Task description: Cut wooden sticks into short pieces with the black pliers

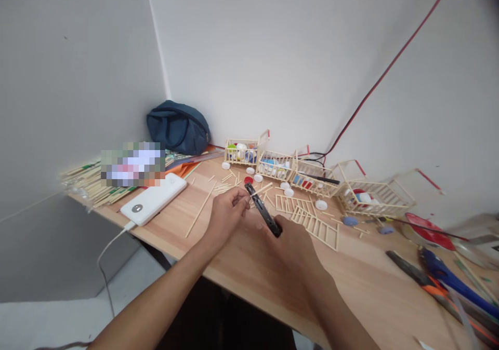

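Note:
My right hand (290, 241) is wrapped round the lower end of a slim black hand tool (263, 210), whose exact kind I cannot make out. The tool slants up and left over the table. At its upper end a thin wooden stick (265, 189) crosses the tool and sticks out to the right. My left hand (230, 210) is closed beside that end, fingertips pinched on the stick's near part, which they mostly hide. Short cut sticks (224, 188) lie just beyond my left hand. Two ladder-like stick frames (315, 225) lie flat to the right of the tool.
Several small stick carts (241, 152) holding bottle caps line the wall. A white power bank (154, 199) with a cable, bundled sticks (83, 184) and a blue bag (179, 126) are at left. Pliers with blue handles (448, 272) and a red-and-clear roll (429, 230) lie at right.

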`<action>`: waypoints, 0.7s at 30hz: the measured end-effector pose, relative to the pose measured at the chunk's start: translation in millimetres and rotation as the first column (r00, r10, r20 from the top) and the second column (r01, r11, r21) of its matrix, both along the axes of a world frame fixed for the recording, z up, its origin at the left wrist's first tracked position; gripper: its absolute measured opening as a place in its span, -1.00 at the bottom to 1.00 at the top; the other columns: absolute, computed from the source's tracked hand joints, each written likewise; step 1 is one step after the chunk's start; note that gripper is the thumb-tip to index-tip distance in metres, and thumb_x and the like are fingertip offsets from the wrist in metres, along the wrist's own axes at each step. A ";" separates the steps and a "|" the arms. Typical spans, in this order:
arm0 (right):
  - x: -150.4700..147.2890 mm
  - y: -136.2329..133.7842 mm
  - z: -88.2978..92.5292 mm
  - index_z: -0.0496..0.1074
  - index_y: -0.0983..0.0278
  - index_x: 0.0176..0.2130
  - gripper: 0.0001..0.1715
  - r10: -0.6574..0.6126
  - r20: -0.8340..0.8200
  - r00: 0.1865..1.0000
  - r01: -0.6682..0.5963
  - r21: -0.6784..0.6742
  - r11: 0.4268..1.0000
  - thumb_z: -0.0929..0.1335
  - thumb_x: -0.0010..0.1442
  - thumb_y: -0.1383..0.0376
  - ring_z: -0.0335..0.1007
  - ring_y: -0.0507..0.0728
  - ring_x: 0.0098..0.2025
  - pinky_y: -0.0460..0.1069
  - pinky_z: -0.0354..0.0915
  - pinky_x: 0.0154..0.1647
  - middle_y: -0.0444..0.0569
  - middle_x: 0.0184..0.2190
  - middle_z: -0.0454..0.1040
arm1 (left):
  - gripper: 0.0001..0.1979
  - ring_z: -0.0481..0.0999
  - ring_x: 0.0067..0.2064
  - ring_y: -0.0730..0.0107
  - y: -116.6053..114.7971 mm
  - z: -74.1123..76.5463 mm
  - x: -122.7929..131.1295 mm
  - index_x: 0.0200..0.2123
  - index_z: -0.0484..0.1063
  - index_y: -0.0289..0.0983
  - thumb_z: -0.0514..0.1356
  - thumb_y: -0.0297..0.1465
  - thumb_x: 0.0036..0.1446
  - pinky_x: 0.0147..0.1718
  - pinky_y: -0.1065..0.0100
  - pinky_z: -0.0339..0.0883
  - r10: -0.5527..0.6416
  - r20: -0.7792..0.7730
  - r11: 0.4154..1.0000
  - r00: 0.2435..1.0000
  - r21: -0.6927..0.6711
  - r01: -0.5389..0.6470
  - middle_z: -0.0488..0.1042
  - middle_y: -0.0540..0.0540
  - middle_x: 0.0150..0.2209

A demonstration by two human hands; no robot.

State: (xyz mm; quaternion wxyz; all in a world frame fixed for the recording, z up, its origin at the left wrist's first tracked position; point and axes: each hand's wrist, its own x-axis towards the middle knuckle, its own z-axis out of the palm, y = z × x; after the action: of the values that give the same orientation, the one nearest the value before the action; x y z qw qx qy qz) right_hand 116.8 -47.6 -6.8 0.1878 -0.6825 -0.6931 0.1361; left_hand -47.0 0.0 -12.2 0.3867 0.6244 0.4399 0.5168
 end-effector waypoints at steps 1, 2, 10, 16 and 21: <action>0.2 0.1 -0.5 0.35 0.23 -0.50 -0.43 -0.004 0.003 1.000 0.004 -0.002 1.000 0.20 0.09 -0.18 0.32 0.14 -0.49 -0.05 -0.01 -0.51 0.02 -0.52 0.48 | -0.87 0.32 -0.54 0.54 -0.3 0.2 0.2 -0.47 0.36 -0.29 0.07 -0.41 0.06 -0.51 0.50 0.19 0.000 -0.002 1.000 1.000 0.002 0.000 0.37 0.04 -0.54; 0.5 0.1 -1.3 0.34 0.24 -0.51 -0.42 -0.004 0.008 1.000 0.004 -0.006 1.000 0.19 0.09 -0.19 0.32 0.13 -0.50 -0.05 -0.01 -0.52 0.02 -0.53 0.48 | -0.87 0.32 -0.54 0.54 -0.5 0.1 0.5 -0.47 0.36 -0.29 0.07 -0.41 0.06 -0.51 0.50 0.19 0.002 -0.004 1.000 1.000 0.002 -0.002 0.37 0.04 -0.54; 4.5 2.5 -10.4 0.40 0.25 -0.53 -0.36 0.065 -0.020 0.998 -0.066 -0.026 0.998 0.12 0.17 -0.15 0.35 0.15 -0.51 -0.05 0.03 -0.51 -0.01 -0.60 0.45 | -0.89 0.34 -0.56 0.53 -0.1 -2.1 0.6 -0.48 0.37 -0.28 0.09 -0.42 0.05 -0.52 0.49 0.18 -0.003 -0.058 0.999 0.998 -0.036 0.001 0.39 0.07 -0.58; 0.2 9.1 -13.4 0.38 0.26 -0.59 -0.37 0.079 0.023 0.997 -0.078 -0.030 0.996 0.15 0.15 -0.13 0.33 0.14 -0.56 -0.06 0.00 -0.55 0.00 -0.64 0.44 | -0.84 0.34 -0.58 0.52 2.7 -2.7 -4.7 -0.55 0.36 -0.28 0.09 -0.42 0.04 -0.51 0.47 0.15 0.037 -0.165 0.998 0.986 -0.039 -0.044 0.37 0.07 -0.64; 0.6 12.9 -15.0 0.34 0.26 -0.61 -0.32 0.085 0.066 0.994 -0.081 -0.057 0.995 0.12 0.15 -0.17 0.32 0.13 -0.57 -0.06 0.00 -0.55 0.01 -0.63 0.45 | -0.82 0.32 -0.61 0.51 4.1 -5.1 -5.1 -0.58 0.34 -0.28 0.08 -0.40 0.04 -0.52 0.47 0.17 0.026 -0.137 0.993 0.990 -0.112 -0.042 0.33 0.08 -0.67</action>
State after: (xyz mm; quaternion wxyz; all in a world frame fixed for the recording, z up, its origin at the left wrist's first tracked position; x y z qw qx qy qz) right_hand 117.3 -34.7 -21.8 0.1396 -0.6621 -0.7230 0.1392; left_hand -52.1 4.2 -17.3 0.3825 0.6270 0.5047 0.4537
